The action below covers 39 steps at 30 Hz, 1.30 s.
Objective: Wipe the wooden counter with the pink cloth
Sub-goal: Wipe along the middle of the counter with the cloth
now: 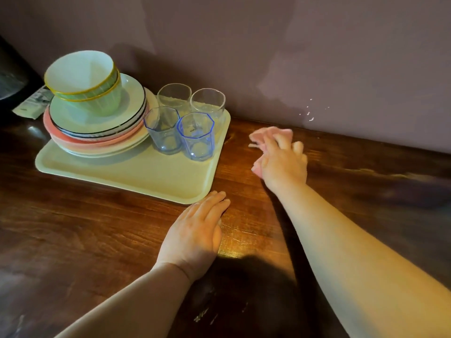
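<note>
Bunched under the right hand [283,159], the pink cloth [271,134] is held down against the wooden counter [97,240] with curled fingers gripping its folds, though motion blur over the knuckles makes the exact finger placement hard to read; pink shows past the fingertips at about 11 o'clock from the hand and again at the heel of the palm near 8 o'clock. It looks soft, thin and light, so it will crumple and slide freely, and I judge the best hold to be just this one: a wad gathered under the palm, pressed flat so the fabric drags and does not roll up or slip out. From that grip the forearm runs back toward 5 o'clock. At 7 o'clock from the cloth the left hand [197,230] lies flat on the wood, fingers straight and together, holding nothing, its fingertips just beside the near right corner of a pale yellow tray [136,174]. At 9 to 10 o'clock from the cloth that tray carries four drinking glasses [197,136] and a stack of plates [97,132] topped with nested green bowls [85,81]; all look breakable, so a sweep toward 9 o'clock calls for care at the tray's edge. At 12 o'clock the counter meets a mauve wall [341,57]
</note>
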Motion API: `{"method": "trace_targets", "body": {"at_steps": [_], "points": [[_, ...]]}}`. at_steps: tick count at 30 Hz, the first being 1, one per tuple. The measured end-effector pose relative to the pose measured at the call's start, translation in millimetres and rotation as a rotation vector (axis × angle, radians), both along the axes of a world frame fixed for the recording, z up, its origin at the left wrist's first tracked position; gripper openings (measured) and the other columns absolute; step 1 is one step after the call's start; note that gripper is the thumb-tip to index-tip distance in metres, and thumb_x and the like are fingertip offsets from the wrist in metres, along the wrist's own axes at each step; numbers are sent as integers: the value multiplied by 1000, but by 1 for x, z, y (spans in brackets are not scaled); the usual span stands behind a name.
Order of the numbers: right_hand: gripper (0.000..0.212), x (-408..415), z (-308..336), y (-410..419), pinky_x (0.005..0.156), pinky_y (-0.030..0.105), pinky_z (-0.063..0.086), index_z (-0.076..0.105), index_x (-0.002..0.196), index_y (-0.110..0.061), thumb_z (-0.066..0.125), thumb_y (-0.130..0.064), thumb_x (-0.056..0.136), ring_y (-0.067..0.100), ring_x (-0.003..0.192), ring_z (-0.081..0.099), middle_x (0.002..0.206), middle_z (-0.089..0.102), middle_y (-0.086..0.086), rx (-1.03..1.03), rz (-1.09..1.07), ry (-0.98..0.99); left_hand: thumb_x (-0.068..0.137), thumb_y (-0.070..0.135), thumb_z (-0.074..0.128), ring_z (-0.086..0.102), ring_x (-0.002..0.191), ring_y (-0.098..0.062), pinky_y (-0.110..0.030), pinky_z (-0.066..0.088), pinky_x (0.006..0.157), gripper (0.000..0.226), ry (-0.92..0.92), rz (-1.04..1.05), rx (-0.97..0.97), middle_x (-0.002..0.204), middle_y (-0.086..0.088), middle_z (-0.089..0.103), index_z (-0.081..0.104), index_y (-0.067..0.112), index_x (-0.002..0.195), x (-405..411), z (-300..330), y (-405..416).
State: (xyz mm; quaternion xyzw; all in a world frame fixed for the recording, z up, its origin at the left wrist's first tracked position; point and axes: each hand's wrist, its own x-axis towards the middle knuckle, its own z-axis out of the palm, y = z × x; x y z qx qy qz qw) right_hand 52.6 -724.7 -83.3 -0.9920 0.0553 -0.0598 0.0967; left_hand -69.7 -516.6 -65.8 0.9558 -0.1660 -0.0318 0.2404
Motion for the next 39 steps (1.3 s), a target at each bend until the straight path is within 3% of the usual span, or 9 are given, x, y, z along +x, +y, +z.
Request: {"method": "trace_targets", "body": {"at_steps": [4, 10, 15, 17, 21, 28, 32, 35, 39], "points": [[53, -16, -10, -20, 95, 43, 47, 42, 151, -31, 57, -33, 100, 29, 120, 47, 155, 40, 1, -25, 175, -114, 95, 9, 55, 35, 141, -5, -15, 15, 114, 46, -3, 16, -9, 150, 10, 44, 55, 22, 139, 1, 0, -2], [64, 23, 5, -21, 105, 41, 42, 34, 155, -31, 60, -44, 98, 32, 131, 40, 161, 28, 2, -44, -93, 21, 93, 8, 56, 34, 141, -3, -12, 13, 114, 48, -2, 12, 3, 150, 12, 44, 56, 23, 139, 0, -2, -2], [63, -21, -9, -25, 96, 41, 47, 40, 151, -32, 66, -39, 95, 30, 122, 47, 154, 40, 1, -42, 72, -86, 87, 2, 62, 45, 136, -11, -26, 29, 113, 49, -23, 11, -16, 144, 5, 52, 61, 18, 133, 1, -2, -3], [59, -4, -6, -44, 93, 41, 45, 42, 149, -36, 64, -39, 95, 32, 119, 46, 153, 40, 0, -20, 10, -73, 89, 4, 61, 43, 138, -10, -24, 27, 113, 48, -26, 5, -10, 146, 6, 50, 60, 19, 135, 1, -3, -2], [70, 26, 4, -54, 101, 40, 43, 35, 155, -30, 65, -47, 94, 32, 129, 40, 157, 32, 3, -71, -213, 39, 91, 7, 58, 38, 140, -6, -20, 21, 114, 47, -32, 11, -6, 148, 9, 48, 58, 21, 137, 1, -4, -1], [58, -37, -5, -53, 93, 42, 48, 44, 150, -32, 64, -36, 96, 31, 120, 48, 154, 40, 0, -19, 27, -99, 90, 5, 60, 41, 139, -9, -24, 27, 114, 47, -26, 6, -21, 147, 6, 49, 59, 18, 135, 1, -4, -2], [60, 9, 4, -75, 101, 43, 44, 38, 153, -31, 60, -41, 98, 33, 128, 41, 158, 33, 2, -58, -225, 12, 92, 7, 58, 38, 140, -5, -19, 22, 114, 46, -23, 23, -15, 148, 10, 47, 58, 21, 136, 1, -4, -2], [69, 14, 12, -66, 102, 41, 42, 34, 154, -31, 65, -45, 95, 32, 129, 39, 158, 29, 1, -22, -296, 74, 93, 8, 57, 37, 140, -6, -20, 22, 114, 46, -15, 15, -6, 148, 10, 47, 58, 21, 137, 1, -3, -2], [63, -41, -4, -62, 94, 41, 46, 38, 153, -32, 64, -39, 96, 31, 120, 46, 157, 35, -1, -41, -92, -34, 92, 6, 57, 38, 140, -8, -25, 25, 115, 47, -9, 9, -1, 148, 7, 47, 57, 19, 137, 1, -1, -2]]}}
